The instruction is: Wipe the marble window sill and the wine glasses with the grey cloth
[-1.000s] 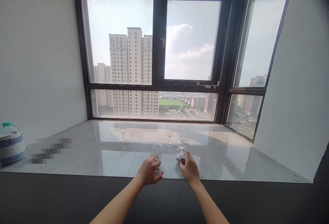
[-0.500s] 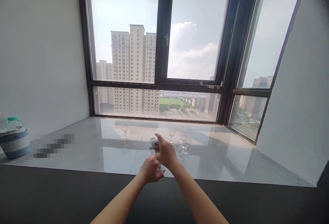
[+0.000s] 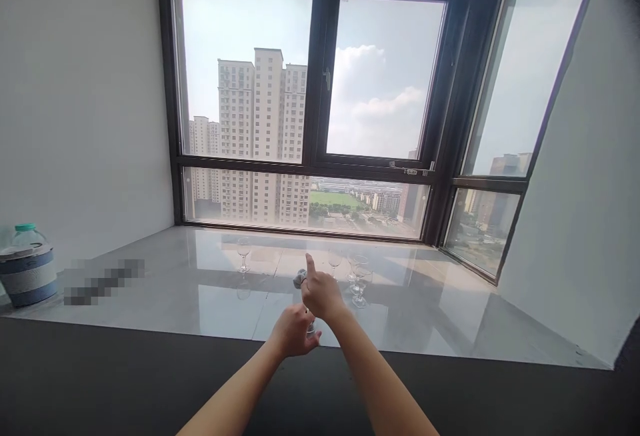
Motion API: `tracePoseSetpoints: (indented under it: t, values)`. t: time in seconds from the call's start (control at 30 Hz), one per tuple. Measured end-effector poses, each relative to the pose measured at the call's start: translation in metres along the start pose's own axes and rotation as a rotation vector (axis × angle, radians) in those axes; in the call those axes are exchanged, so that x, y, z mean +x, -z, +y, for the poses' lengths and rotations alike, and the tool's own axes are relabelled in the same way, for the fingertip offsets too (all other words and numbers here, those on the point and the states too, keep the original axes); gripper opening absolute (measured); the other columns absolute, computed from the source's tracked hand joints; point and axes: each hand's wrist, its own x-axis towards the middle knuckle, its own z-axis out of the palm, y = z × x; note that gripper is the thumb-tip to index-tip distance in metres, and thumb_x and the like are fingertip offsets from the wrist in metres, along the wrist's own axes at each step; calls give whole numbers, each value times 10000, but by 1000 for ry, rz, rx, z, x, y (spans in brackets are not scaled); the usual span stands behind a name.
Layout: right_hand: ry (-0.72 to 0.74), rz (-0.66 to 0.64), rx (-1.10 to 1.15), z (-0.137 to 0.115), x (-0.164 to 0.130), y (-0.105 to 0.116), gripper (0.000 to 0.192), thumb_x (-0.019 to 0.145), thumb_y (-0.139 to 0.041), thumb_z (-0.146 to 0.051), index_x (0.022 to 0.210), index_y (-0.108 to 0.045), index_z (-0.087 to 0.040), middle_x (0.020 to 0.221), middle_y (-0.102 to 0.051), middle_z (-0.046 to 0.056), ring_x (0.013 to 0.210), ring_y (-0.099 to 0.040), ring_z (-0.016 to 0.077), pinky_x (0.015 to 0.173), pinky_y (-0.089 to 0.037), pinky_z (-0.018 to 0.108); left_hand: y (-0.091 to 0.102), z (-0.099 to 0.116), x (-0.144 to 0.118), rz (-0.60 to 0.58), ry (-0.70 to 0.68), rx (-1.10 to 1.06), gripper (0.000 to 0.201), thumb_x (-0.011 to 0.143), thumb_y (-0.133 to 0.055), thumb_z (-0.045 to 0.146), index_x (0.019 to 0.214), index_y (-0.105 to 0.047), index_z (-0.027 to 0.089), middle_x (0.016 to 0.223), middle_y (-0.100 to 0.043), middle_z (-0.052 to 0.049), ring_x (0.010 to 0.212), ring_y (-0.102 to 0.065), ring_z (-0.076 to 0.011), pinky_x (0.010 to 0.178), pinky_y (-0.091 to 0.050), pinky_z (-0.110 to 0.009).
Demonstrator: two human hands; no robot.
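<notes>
crumpled cloth (image 3: 299,279) by half-hidden glass (image 3: 311,327)

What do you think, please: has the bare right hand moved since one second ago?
Yes: the bare right hand moved left and upward against the dark window frame.

Draws bright daylight through the window (image 3: 385,76), glares off the glossy sill (image 3: 225,309), sinks into shadow along the lower wall (image 3: 125,383), breaks into coarse pixels at left.

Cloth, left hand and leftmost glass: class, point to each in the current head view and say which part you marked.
Cloth (image 3: 299,279): head view, on its crumpled visible end.
Left hand (image 3: 290,331): head view, on the back of the hand.
Leftmost glass (image 3: 244,247): head view, on the bowl.
</notes>
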Motion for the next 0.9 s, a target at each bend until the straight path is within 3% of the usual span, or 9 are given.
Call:
tracePoseSetpoints:
  t: [0.23, 0.43, 0.53, 0.7, 0.9]
  values:
    - [22, 41, -16, -4, -2, 0, 626, 924, -358, -305, 1494, -191, -109, 870, -691, 107, 774, -633, 226, 714, -391, 319, 3, 1, -1, 10, 3, -14, 268, 770, -550, 410, 913, -620, 194, 922, -660, -86, 855, -612, -263, 726, -440, -347]
    - [70, 322, 69, 3, -7, 3, 603, 855, -480, -269, 1417, -295, -150, 1109, -583, 120, 990, -534, 236, 787, -428, 330, 5, 2, -1, 20, -18, -32, 348, 768, -560, 411, 1043, -606, 204, 1052, -641, -98, 911, -609, -276, 757, -457, -362]
    - [127, 407, 79, 2, -8, 3, 612, 811, -477, -181, 1400, -313, -170, 1197, -523, 129, 1073, -472, 249, 813, -440, 343, 5, 2, -1, 15, -11, -42, 320, 767, -561, 405, 1011, -610, 203, 1018, -650, -93, 896, -611, -272, 753, -457, -361]
    - [193, 310, 59, -8, -8, -2, 538, 807, -432, -96, 1340, -393, -162, 1006, -600, 90, 901, -528, 210, 740, -423, 302, 4, 2, -1, 12, -14, -80, 243, 779, -540, 379, 929, -614, 203, 912, -676, -73, 856, -616, -258, 737, -450, -348]
    - [60, 232, 41, -10, -9, -4, 503, 886, -446, -238, 1377, -372, -154, 894, -665, 77, 787, -610, 202, 680, -403, 285, 2, 0, -1, 33, -4, -72, 254, 773, -545, 387, 923, -622, 197, 940, -685, -80, 887, -616, -276, 740, -452, -349]
